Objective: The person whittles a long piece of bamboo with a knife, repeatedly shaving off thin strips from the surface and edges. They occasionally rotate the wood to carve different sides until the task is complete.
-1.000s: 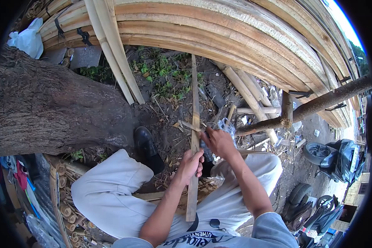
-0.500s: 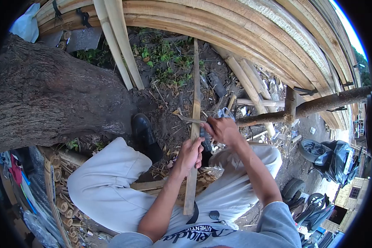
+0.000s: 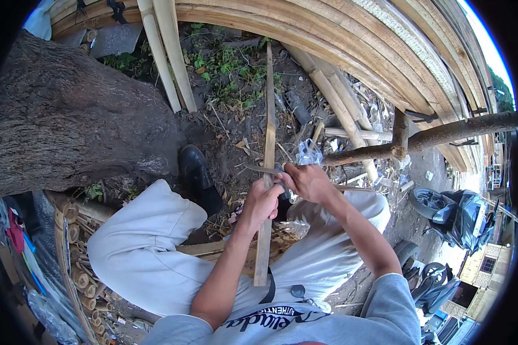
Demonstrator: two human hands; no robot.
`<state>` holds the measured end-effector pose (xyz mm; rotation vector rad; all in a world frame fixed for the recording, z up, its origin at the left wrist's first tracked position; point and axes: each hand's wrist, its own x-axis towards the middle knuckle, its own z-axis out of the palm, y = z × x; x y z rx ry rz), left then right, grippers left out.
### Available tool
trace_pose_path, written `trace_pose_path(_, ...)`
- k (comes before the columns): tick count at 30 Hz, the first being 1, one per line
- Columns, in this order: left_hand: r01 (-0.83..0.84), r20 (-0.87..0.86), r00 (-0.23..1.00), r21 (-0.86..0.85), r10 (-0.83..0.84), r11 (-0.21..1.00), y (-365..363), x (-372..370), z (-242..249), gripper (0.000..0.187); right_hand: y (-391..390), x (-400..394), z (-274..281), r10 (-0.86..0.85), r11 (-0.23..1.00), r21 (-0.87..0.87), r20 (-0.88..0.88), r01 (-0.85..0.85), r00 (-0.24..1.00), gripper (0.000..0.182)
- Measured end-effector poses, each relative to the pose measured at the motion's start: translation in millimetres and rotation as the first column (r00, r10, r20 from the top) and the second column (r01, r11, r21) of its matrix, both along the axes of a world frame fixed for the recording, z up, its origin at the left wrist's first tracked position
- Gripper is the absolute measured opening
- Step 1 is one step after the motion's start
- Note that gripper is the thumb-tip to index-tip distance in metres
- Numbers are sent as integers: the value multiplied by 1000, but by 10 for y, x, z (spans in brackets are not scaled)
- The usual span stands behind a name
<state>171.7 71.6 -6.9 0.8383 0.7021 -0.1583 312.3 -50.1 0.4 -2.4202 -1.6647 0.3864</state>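
Note:
A long flat bamboo strip point(image 3: 269, 132) runs away from my lap between my knees, its near end against my belt. My left hand point(image 3: 262, 201) is wrapped round the strip at about its middle. My right hand point(image 3: 306, 180) is closed round the handle of a knife, whose handle is mostly hidden by the fingers. The curved knife blade point(image 3: 261, 169) lies across the strip just beyond my left hand, pointing left. Both hands are close together, the right one slightly farther out.
A thick tree trunk point(image 3: 75, 115) is at the left. Stacked bamboo slats point(image 3: 328, 29) arch across the top and right. A wooden pole point(image 3: 443, 137) juts in from the right. My black shoe point(image 3: 194, 167) rests on the dirt. A motorcycle point(image 3: 460, 218) stands at the right.
The view has shifted a little, so the surroundings sit slightly higher and more to the left. The blade and my right hand are now nearer to my left hand.

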Motion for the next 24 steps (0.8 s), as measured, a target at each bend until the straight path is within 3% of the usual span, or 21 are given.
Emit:
trace_pose_path(1, 4, 0, 1000, -1, -4, 1000, -14, -15, 10, 16, 1, 45, -66, 4, 1000, -18, 15, -3, 1000, 33)
trace_pose_path(3, 54, -20, 998, 163, -51, 985, -35, -50, 20, 33, 59, 143, -191, -14, 1000, -14, -11, 14, 1000, 35)
trace_pose_path(6, -13, -20, 1000, 128, 16, 992, -94, -52, -113, 35, 186, 381, -422, -90, 994, -60, 10, 91, 996, 37)
trace_pose_path(8, 3, -16, 1000, 119, -1, 993, -92, -25, -77, 38, 274, 541, -561, -303, 951, -44, 46, 305, 952, 38)
trace_pose_path(11, 4, -14, 1000, 58, -4, 998, -22, -4, 10, 41, 271, 604, -640, -307, 946, 96, -42, 309, 951, 39)
trace_pose_path(15, 4, -19, 1000, 3, -4, 1000, -37, 41, 22, 36, 310, 401, -346, -314, 949, 13, -25, 315, 949, 42)
trace_pose_path(21, -41, -19, 999, -8, 41, 999, -295, 161, 45, 19, 210, 223, -83, -234, 971, 24, -104, 238, 967, 40)
trace_pose_path(22, -22, -12, 1000, -9, 22, 1000, -330, 184, 36, 19, 177, 239, -133, -222, 974, -58, -85, 218, 971, 35)
trace_pose_path(24, 1, -24, 1000, 70, 0, 998, -372, 209, 14, 15, 122, 248, -150, -170, 985, 25, -70, 172, 983, 35)
